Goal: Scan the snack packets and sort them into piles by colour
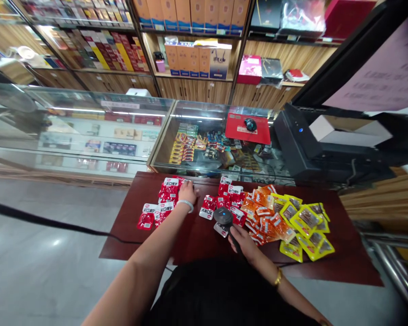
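In my right hand [245,242] is a black handheld barcode scanner [223,216], its handle gripped and its head over a middle group of red-and-white snack packets [235,195]. My left hand [187,192] lies at the right edge of another red-and-white packet pile [170,190], touching or just above it; its thumb stands apart from the fingers. Part of a packet is hidden behind that hand. One red packet [208,207] sits left of the scanner head. Orange packets [263,215] lie heaped right of the scanner, with yellow packets [308,222] beyond them.
The packets lie on a dark red tabletop [129,235]. Behind it stands a glass display counter [163,131] with a red mat [234,131] and a computer mouse [250,124]. A black checkout machine [292,149] bounds the back right. A black cable [54,219] crosses at left.
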